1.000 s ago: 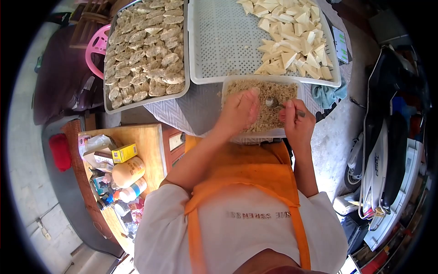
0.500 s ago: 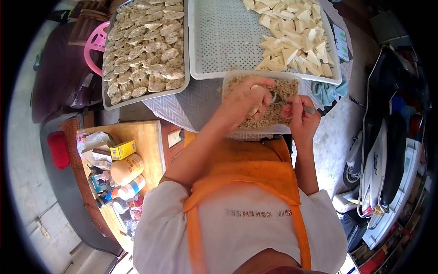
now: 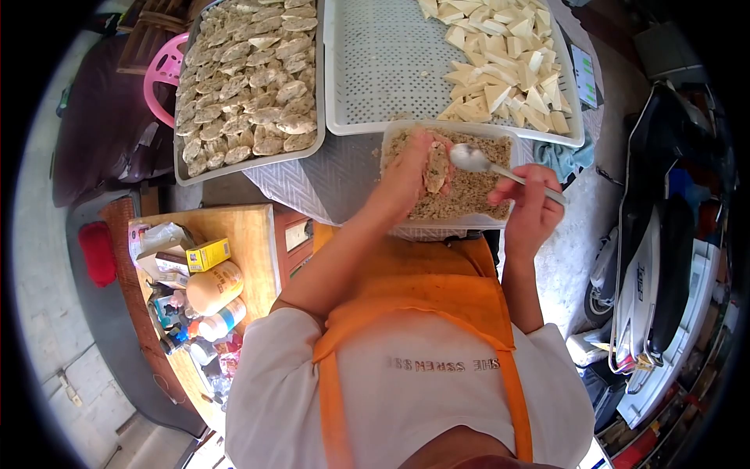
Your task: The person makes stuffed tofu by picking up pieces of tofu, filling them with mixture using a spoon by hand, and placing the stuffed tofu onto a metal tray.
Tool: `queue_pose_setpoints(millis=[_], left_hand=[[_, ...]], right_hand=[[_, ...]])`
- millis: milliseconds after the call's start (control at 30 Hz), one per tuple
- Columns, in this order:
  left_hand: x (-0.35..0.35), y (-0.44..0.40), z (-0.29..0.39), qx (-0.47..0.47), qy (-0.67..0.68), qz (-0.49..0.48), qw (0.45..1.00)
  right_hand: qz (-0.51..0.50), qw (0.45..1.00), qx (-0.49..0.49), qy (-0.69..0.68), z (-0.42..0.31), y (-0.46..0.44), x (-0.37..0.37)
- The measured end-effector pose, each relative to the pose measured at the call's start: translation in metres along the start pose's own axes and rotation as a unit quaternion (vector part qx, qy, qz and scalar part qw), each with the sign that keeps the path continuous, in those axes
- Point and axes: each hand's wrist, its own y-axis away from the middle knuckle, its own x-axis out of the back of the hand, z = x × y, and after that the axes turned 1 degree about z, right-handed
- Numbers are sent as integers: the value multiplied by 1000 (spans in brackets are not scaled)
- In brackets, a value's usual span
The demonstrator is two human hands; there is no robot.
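My left hand is closed around a stuffed tofu piece, whose top is covered in speckled filling. It is held over a clear plastic tub of brownish minced filling. A metal spoon is gripped by its handle in my right hand, over the tub's right side. The rounded bowl of the spoon is close to the tofu piece; whether they touch I cannot tell.
Behind the tub, a perforated white tray holds pale tofu triangles. A metal tray of stuffed pieces stands to its left. Bottles and boxes crowd a wooden table at left. A blue cloth lies right of the tub.
The spoon has come up out of the filling, its bowl now showing beside the tofu piece. My left hand has turned, exposing the piece's filled face. My right hand has shifted slightly right.
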Motion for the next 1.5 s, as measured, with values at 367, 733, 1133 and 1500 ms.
queue_pose_setpoints(millis=[367,733,1133,1500], left_hand=[[1,4,-3,-36,-130,20,991],[12,-3,-8,-254,-271,14,928],[2,8,0,-130,-93,25,987],[-14,6,3,-370,-480,88,791]], right_hand=[[-123,988,58,74,-10,6,-14],[-7,997,33,68,-5,-7,19],[-19,996,-9,91,1,7,7],[-83,989,82,91,-10,20,-3]])
